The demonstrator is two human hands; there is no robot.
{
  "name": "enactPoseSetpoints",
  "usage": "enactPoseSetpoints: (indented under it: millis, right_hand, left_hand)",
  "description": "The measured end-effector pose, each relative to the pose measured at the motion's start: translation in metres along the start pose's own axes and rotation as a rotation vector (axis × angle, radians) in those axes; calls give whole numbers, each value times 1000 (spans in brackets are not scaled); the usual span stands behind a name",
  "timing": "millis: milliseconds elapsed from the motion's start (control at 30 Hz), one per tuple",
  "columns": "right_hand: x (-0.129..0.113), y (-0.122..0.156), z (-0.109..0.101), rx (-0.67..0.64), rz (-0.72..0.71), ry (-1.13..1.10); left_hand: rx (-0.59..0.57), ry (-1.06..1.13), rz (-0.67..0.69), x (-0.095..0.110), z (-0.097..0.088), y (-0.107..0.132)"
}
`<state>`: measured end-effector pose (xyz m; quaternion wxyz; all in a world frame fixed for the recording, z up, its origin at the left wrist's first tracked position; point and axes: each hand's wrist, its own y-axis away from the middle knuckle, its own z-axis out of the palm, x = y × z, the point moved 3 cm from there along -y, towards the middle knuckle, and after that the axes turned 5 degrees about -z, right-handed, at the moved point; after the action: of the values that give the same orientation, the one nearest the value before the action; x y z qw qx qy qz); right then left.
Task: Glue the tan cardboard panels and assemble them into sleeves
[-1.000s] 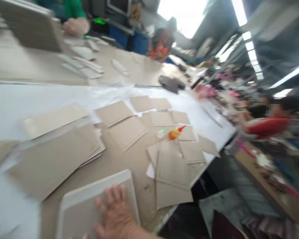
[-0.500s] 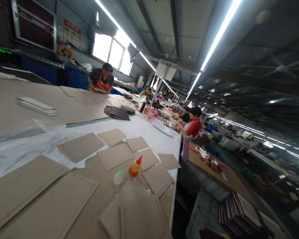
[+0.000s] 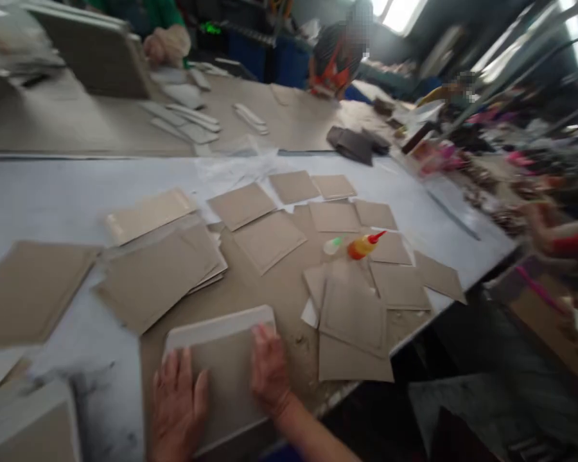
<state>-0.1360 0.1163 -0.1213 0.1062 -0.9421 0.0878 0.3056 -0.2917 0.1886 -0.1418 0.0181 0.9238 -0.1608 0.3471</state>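
Note:
A brown rectangular panel (image 3: 228, 378) with a pale strip along its far edge lies at the front of the table. Flat on its left side rests my left hand (image 3: 178, 401), fingers stretched out and pointing away from me. My right hand (image 3: 270, 372) lies on the panel's right edge, its fingers extended toward the far right corner and somewhat blurred. Beyond the panel are a yellow-orange squeeze bottle (image 3: 361, 246) with a red tip and a small clear bottle (image 3: 331, 246) with a green tip.
Loose brown panels (image 3: 272, 237) spread over the white tabletop (image 3: 67, 192), and some overlap in a pile (image 3: 354, 314) at right. Dark pieces (image 3: 354, 144) and pale strips (image 3: 187, 122) lie farther back. A co-worker in an orange apron (image 3: 336, 67) stands across the table.
The view has swung down and to the left. Both my hands and the panel under them are now in sight; neither hand showed before.

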Motion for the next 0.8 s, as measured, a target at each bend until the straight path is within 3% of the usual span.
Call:
enactPoseSetpoints:
  millis: [100,167,267,367,467,633,733,800]
  right_hand:
    - [35,19,-12,204,355,-71]
    - [50,28,-17,108,471,-164]
    - [47,38,-21,-47,462,-217]
    - [37,41,-20,-27,432,-183]
    - [40,39,-14,27,502,-228]
    - [51,34,-7,100,675,-437]
    - [40,31,-9,117,745,-644]
    - [28,29,-10,63,778,-846]
  left_hand:
    - [42,-16,-246,-28,-15,34]
    - [-15,23,-425,-37,-17,47]
    - [-106,95,-571,-40,-18,58]
    - [-92,178,-608,-43,-19,62]
    - [-14,281,-600,-47,-19,62]
    - [9,462,-722,-40,-25,55]
    - [-12,574,-853,-28,-34,50]
    - [-10,623,-892,-22,-39,48]
